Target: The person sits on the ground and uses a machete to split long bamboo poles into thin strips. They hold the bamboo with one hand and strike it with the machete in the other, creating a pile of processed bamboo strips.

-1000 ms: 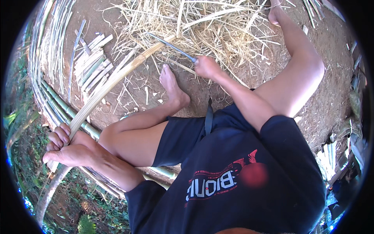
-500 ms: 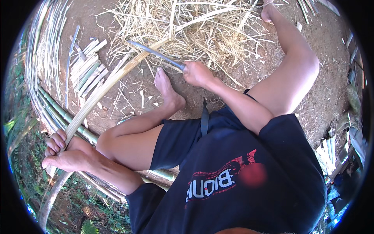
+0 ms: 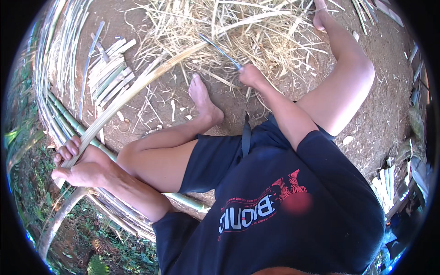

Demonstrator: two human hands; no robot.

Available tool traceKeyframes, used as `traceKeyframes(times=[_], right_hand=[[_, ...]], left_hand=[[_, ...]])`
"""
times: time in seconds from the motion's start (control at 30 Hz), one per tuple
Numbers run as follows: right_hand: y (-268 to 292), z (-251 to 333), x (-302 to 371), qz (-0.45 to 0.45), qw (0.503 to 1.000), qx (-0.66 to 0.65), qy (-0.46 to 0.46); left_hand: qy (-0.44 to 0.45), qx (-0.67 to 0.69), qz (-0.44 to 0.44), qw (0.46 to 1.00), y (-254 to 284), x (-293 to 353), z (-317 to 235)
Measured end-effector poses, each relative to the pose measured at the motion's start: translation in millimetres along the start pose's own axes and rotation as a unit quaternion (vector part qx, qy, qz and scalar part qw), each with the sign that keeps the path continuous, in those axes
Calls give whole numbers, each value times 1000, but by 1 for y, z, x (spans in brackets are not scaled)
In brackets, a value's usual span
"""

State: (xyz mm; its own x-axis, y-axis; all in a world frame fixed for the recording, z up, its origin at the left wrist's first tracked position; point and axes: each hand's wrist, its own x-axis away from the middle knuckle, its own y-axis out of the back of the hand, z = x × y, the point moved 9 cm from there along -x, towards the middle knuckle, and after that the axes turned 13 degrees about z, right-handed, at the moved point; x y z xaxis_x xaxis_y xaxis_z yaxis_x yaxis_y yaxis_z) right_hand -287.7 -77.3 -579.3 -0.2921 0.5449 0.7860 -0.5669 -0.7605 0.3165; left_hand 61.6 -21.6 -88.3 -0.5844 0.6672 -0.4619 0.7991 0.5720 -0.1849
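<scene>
A long pale bamboo strip (image 3: 143,82) slants from the lower left up to the pile of shavings. My left hand (image 3: 85,166) is closed around its near end. My right hand (image 3: 251,75) grips the handle of a knife (image 3: 221,51); its handle is mostly hidden in the fist. The narrow blade points up and left, its tip close to the strip's far end. Whether blade and strip touch I cannot tell. Under the far end lies a heap of straw-coloured bamboo shavings (image 3: 261,41).
Short split bamboo pieces (image 3: 111,75) lie stacked on the dirt at the left, near long thin strips (image 3: 62,50). Green bamboo poles (image 3: 68,120) run along the left edge beside low plants. My bare feet (image 3: 201,94) rest near the shavings. Pale offcuts (image 3: 385,188) lie at the right.
My right hand has moved forward and to the right, carrying the knife blade from across the strip to beside its far end. My left hand keeps its hold on the strip.
</scene>
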Motion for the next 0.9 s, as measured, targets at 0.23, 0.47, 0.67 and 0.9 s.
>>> traceKeyframes(times=[0.23,0.47,0.67,0.9], right_hand=[[4,41,35,90,973,-212,26],[-3,132,140,57,971,-197,121],[-16,197,204,27,946,18,321],[2,87,102,88,994,-22,59]], left_hand=[[1,141,33,989,22,-1,-7],[15,205,85,975,37,-8,-11],[-16,159,117,980,4,2,-20],[0,176,189,966,0,1,-7]])
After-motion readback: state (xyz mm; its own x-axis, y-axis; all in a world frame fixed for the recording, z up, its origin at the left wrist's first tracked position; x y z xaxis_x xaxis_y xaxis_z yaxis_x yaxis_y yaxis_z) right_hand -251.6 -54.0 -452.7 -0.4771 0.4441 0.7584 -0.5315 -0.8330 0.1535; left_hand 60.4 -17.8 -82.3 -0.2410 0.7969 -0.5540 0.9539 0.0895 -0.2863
